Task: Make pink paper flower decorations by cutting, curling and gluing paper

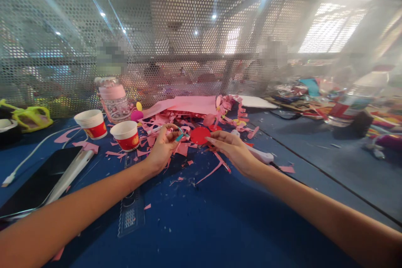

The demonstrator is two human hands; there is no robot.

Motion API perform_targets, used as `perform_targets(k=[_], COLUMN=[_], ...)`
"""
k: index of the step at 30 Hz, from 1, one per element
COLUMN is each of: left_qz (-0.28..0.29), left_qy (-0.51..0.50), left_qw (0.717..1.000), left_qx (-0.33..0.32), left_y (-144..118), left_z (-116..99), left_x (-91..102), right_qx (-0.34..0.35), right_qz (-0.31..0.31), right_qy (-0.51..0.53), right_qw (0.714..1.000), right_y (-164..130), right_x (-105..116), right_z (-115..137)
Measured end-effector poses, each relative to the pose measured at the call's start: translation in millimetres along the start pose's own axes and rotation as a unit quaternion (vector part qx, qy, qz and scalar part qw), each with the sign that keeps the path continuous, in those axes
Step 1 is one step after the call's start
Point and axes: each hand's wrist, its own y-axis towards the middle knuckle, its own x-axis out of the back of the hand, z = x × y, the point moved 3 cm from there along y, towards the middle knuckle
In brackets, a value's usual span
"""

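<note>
My left hand [163, 147] is pinched shut on a small teal paper piece [179, 136], held just above the blue table [220, 217]. My right hand [233, 147] holds a red paper disc [200, 135] by its edge, fingers stretched toward the left hand. The disc and the teal piece almost touch between the two hands. Under and behind them lies a heap of pink paper scraps [191, 115]. A white glue gun [262, 157] lies on the table just right of my right hand.
Two red-and-white paper cups [126, 135] [92, 123] and a pink-lidded bottle [114, 98] stand at the left. A phone [40, 182], a white cable [28, 157] and a clear ruler [131, 213] lie near my left arm. A perforated metal screen [188, 29] closes the back. Clutter fills the right table.
</note>
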Motion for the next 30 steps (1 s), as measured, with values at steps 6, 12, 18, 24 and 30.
perform_targets(k=[6,12,18,24,30], left_qz=[0.001,-0.002,0.004,-0.006,-0.021], left_qy=[-0.003,0.003,-0.008,-0.009,-0.001], left_qw=[1.0,1.0,1.0,1.0,1.0], left_qx=[-0.002,0.005,0.007,-0.001,-0.015], left_y=[0.3,0.5,0.2,1.5,4.7], left_z=[-0.1,-0.4,-0.6,0.3,2.7], left_x=[0.6,1.0,-0.9,-0.8,5.3], right_qx=[0.002,0.0,0.001,0.004,0.001], right_qz=[0.005,-0.001,-0.009,-0.01,-0.004], right_qy=[-0.001,-0.01,-0.019,-0.02,-0.002], right_qw=[1.0,1.0,1.0,1.0,1.0], right_y=[0.1,-0.1,-0.6,-0.3,-0.8], right_x=[-0.3,-0.1,0.3,0.0,-0.9], right_z=[1.0,0.4,1.4,1.7,1.0])
